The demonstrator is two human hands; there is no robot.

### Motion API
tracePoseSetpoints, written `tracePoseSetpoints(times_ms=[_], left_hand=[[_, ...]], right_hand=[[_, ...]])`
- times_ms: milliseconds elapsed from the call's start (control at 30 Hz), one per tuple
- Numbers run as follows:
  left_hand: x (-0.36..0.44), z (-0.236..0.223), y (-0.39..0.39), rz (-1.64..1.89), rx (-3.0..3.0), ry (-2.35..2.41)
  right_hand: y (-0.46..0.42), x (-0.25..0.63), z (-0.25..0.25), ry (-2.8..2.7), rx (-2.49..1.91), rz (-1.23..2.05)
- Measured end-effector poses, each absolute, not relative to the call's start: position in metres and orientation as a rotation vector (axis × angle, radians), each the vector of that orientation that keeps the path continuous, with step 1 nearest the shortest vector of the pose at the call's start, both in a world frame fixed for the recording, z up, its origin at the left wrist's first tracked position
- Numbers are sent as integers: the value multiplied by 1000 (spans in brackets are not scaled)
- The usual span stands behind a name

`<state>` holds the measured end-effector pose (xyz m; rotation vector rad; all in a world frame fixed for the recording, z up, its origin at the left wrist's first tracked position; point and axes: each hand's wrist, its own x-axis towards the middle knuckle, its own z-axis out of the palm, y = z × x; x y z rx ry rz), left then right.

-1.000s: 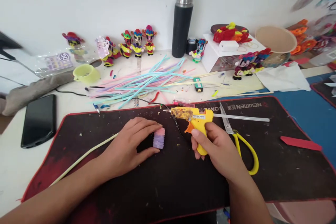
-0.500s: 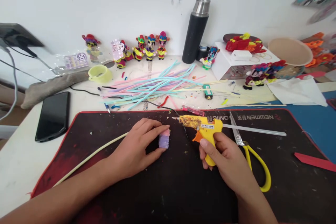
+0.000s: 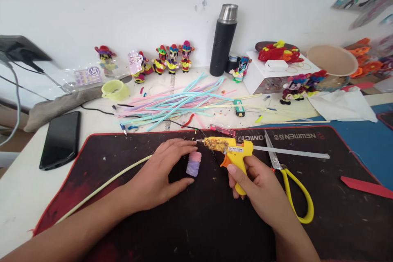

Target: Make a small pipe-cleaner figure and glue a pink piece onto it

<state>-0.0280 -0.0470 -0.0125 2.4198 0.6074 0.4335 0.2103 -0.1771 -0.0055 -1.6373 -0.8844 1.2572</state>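
Observation:
My left hand (image 3: 156, 172) rests on the black mat (image 3: 190, 221), thumb and fingers curved around a small pink and purple coiled roll (image 3: 193, 163) that stands on the mat. My right hand (image 3: 256, 184) is wrapped around the handle of a yellow hot glue gun (image 3: 229, 149). The gun's nozzle points left, close to my left fingertips and just above the roll. A clear glue stick (image 3: 291, 152) sticks out of the gun's back. A pale yellow pipe cleaner (image 3: 104, 186) runs under my left wrist.
Yellow-handled scissors (image 3: 291, 184) lie right of my right hand. A pile of pastel pipe cleaners (image 3: 178, 100), small colourful figures (image 3: 172, 58), a black flask (image 3: 222, 41), a phone (image 3: 59, 139), a tape roll (image 3: 115, 89) and a red strip (image 3: 367, 186) surround the mat.
The glue gun has shifted a little left, its nozzle now nearer my left fingertips. The roll and my left hand stay in place; the view has shifted slightly.

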Motion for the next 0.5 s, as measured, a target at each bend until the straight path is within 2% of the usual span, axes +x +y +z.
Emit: tracePoseSetpoints(times_ms=[333,500], left_hand=[[-24,-12,-49,451,2497,597],[-22,-16,-51,346,2656,414]], right_hand=[[-176,209,-5,-902,-1635,1252],[-177,209,-5,-906,-1640,1237]])
